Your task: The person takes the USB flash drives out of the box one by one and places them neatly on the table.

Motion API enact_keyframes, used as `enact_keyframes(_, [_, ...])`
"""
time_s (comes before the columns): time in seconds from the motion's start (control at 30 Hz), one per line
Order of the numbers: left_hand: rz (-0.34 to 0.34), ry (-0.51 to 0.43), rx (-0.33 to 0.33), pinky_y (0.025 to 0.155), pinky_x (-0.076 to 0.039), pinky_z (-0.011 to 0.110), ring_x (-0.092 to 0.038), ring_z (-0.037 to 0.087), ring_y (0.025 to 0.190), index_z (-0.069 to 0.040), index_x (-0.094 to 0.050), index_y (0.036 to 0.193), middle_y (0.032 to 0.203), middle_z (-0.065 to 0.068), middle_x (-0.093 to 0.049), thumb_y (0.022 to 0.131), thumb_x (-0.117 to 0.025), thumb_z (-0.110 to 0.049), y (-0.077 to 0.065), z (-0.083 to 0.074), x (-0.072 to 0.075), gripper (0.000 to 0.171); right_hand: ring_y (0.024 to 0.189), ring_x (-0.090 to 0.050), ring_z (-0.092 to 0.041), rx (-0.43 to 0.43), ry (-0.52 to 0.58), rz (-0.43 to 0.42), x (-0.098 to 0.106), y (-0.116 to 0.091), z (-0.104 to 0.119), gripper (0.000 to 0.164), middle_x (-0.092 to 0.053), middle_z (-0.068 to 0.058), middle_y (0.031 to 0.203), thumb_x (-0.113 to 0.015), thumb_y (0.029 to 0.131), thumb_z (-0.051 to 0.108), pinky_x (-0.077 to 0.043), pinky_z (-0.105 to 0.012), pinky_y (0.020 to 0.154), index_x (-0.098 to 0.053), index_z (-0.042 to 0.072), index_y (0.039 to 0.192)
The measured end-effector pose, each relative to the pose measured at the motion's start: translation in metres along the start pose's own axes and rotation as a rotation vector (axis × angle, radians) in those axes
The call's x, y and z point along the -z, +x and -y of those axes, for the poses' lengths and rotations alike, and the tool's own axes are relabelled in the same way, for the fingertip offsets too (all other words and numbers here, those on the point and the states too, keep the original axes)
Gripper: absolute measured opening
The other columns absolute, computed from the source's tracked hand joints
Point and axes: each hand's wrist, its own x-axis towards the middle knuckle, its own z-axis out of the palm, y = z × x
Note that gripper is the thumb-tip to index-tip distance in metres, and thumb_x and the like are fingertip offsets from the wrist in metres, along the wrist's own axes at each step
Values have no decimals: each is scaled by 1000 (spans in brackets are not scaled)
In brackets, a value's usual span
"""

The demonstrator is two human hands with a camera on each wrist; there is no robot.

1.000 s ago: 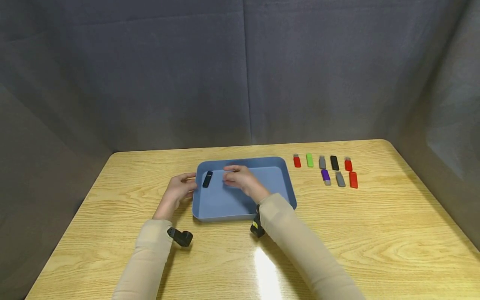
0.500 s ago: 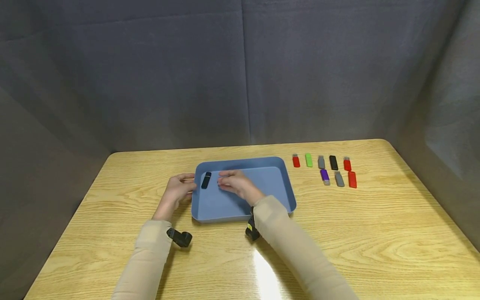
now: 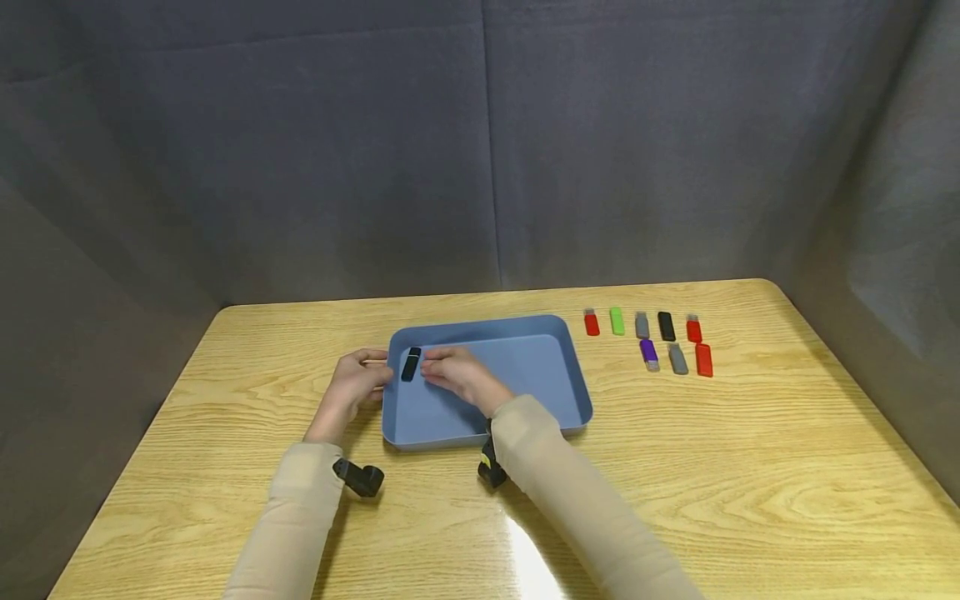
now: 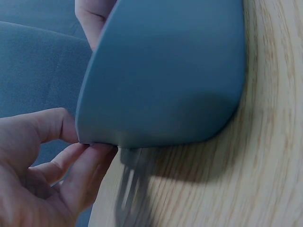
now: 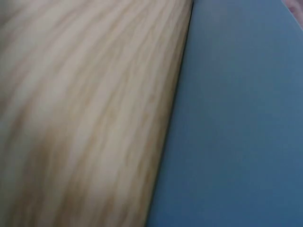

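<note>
A blue-grey rectangular tray [image 3: 543,367] sits on the wooden table. My left hand [image 3: 356,385] pinches its left rim; in the left wrist view the fingers [image 4: 85,177] lie against the wall's edge. A black USB stick [image 3: 411,364] with a light band lies inside, near the left wall. Just right of it, over the tray floor, is my right hand [image 3: 457,373], fingertips close together and pointing left. What is between those fingertips is hidden. The right wrist view shows mostly the tray's outer wall [image 5: 232,123], with a sliver of hand at the top right corner.
To the tray's right lie several USB sticks in two loose rows: red [image 3: 592,322], green [image 3: 617,321], grey [image 3: 642,325], black [image 3: 667,326] and purple [image 3: 649,355] among them. A dark curtain [image 3: 337,167] hangs behind the table [image 3: 750,467].
My right hand has moved left across the tray, up close to the black USB stick. The left hand keeps its place on the rim. The tray has barely shifted in view.
</note>
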Motion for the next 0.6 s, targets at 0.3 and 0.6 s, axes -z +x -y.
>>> enact_keyframes(0.3, [23,-1,-9,67,-54,22,-60,9,79,5,-47,132,115,20,-60,85,-54,-4,-1,1,2,48,102,-67,-19,-20,2,20,-39,-63,40,44,-67,-10,112,-66,83,-2,-54,-31,90,-59,8,125])
enact_keyframes(0.6, [59,2,14,71,-55,21,-64,14,91,1,-46,137,126,26,-58,89,-54,-7,-2,-2,5,49,108,-63,-23,-8,-60,-9,-87,-160,105,44,-62,-17,120,-56,90,-5,-52,-32,94,-51,-2,133])
